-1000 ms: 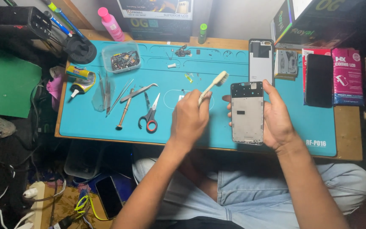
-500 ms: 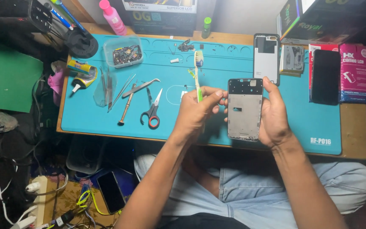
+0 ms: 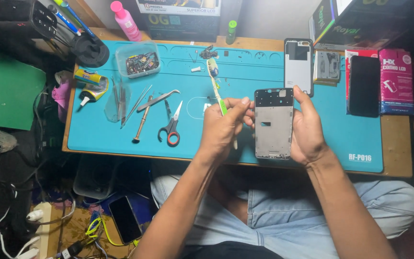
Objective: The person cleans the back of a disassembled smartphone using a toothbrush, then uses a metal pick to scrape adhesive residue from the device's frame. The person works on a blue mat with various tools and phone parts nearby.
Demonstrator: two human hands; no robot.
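right, left hand (image 3: 219, 132) grips the toothbrush (image 3: 215, 84), bristles up off the phone frame (image 3: 273, 123) clasped by right hand (image 3: 307, 132); brushing looks unfinished.

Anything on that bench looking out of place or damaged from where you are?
Nothing looks spilled or broken. One oddity: a phone lies on the floor among cables, off the blue mat. The phone frame in the right hand is stripped, with no screen. The left hand holds a toothbrush, bristles pointing away from the frame.
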